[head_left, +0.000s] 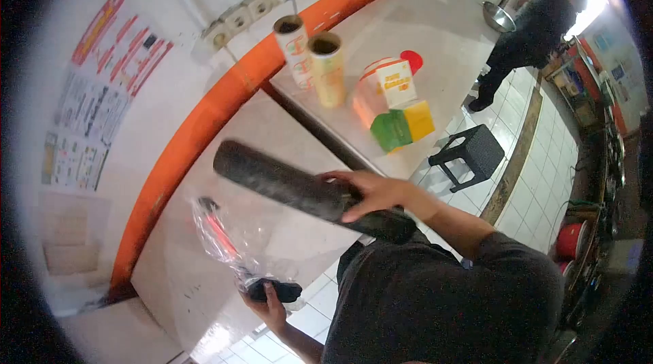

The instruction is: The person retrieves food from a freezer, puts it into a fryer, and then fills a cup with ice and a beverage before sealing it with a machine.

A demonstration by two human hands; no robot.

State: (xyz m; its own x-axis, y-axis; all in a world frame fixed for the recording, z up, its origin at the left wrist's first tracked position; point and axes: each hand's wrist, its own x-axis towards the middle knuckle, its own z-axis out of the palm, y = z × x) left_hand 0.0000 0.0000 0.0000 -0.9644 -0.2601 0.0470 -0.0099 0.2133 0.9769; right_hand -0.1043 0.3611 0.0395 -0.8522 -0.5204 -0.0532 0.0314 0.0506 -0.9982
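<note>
A long dark cylinder point(292, 187) lies tilted across the view above the pale table point(177, 275), with the fingers of my right hand point(374, 195) wrapped round its right part. Lower down, near the table's front edge, my left hand point(267, 308) grips a black object point(280, 290). Clear crumpled plastic point(252, 248) rises from that hand, with a red and black rod-like item point(219, 233) inside it. The plastic and the cylinder are apart.
Two upright tubes, one white point(294, 58), one cream point(329, 78), stand beside a carton point(398, 89) and a green and yellow box point(403, 126). A black stool point(476, 154) stands on the tiled floor. Farther back are a person point(534, 31) and a metal bowl point(498, 17).
</note>
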